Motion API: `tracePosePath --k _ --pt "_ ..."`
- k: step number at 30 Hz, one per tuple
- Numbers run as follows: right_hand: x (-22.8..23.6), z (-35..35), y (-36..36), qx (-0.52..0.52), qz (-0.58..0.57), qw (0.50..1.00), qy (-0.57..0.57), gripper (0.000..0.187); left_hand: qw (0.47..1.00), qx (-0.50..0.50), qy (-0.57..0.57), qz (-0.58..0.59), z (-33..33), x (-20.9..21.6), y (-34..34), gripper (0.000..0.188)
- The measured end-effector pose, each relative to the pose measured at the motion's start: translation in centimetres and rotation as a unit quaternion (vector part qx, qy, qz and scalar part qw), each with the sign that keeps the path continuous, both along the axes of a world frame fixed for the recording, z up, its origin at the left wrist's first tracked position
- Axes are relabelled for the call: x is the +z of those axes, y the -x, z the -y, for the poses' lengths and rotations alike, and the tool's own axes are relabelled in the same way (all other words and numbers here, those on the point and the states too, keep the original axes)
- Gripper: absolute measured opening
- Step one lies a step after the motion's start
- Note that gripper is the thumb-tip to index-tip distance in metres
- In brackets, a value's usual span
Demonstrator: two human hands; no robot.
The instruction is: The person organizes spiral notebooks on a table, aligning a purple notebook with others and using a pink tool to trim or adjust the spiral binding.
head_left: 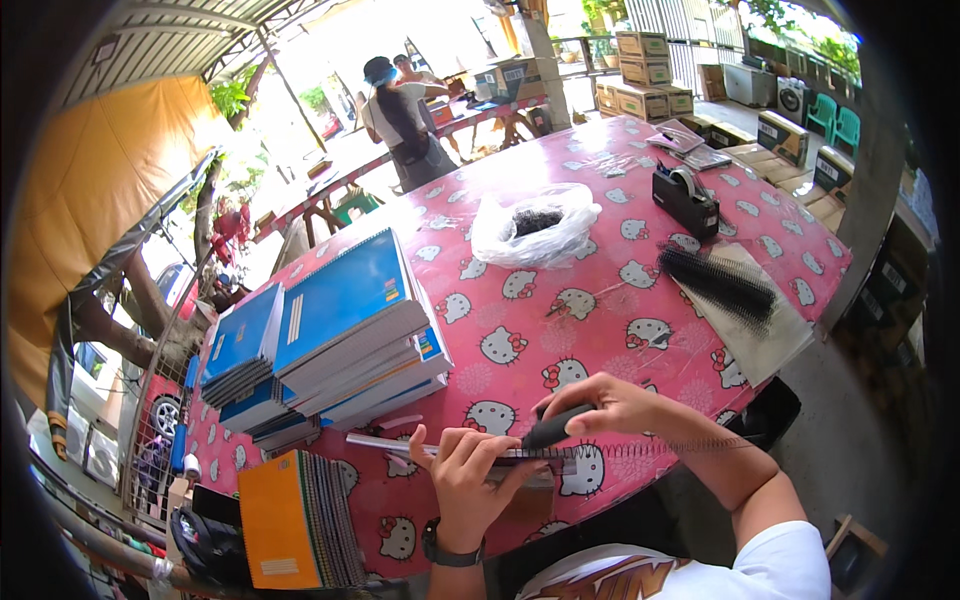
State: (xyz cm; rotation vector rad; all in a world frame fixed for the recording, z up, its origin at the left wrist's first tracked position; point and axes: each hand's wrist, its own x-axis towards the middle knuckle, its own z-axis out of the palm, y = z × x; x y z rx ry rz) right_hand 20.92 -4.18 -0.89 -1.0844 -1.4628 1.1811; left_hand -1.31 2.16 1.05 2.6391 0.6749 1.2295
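Note:
My left hand (465,485), with a dark watch at the wrist, grips a notebook (385,442) held edge-on above the near side of the table. A thin black spiral coil (660,447) runs from the notebook's edge out to the right, passing by my right forearm. Closed around a black cylinder-shaped tool (556,427), my right hand (612,404) keeps it against the coil side of the notebook, close to my left fingers. How far the coil is threaded cannot be made out.
Blue notebooks (345,290) are stacked at the left, with orange spiral notebooks (280,520) nearer me. A white plastic bag (535,225), a tape dispenser (686,203) and a pile of black coils (720,285) lie on the pink table (455,350). Two people stand beyond.

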Motion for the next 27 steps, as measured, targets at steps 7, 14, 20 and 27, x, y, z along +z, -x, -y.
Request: tracePosePath --k 7,14,20,27 --pt "0.6 -0.2 1.1 0.035 -0.031 0.996 -0.082 0.045 1.0 -0.014 -0.009 -0.004 -0.6 -0.8 1.0 0.026" --pt "1.0 -0.9 1.4 0.095 -0.098 0.987 -0.089 0.047 1.0 0.007 0.006 0.003 -0.6 -0.6 1.3 0.029" --pt "2.5 -0.4 1.7 0.092 -0.198 0.969 -0.113 0.05 0.999 0.028 0.028 0.032 -0.6 -0.2 1.7 0.035" --pt "-1.1 -1.3 0.4 -0.069 0.094 0.987 -0.109 0.041 0.999 -0.048 -0.007 -0.004 -0.9 0.1 2.2 0.03"
